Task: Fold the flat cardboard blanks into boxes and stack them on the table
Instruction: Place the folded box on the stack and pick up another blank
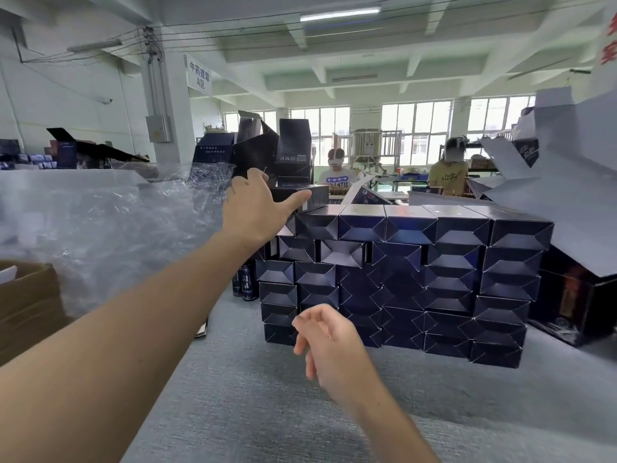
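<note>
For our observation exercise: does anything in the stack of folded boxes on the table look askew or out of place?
Yes. In the box stack, one second-row box sits out of line with its neighbours, a dark gap on its right. The rows are staggered rather than flush, and a lone box tops the left end.

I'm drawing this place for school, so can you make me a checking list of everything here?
Surface: grey table, cloth-like.
Job's things: dark boxes stacked in rows; one top box lies at the left end; unfolded blanks on the right.
Clutter: plastic wrap, brown carton, bottles left of the boxes.
Hands: left hand open, thumb at the top box; right hand loosely curled, holding nothing.
Cables: wires overhead.
Surroundings: two people farther back; windows behind.
</note>
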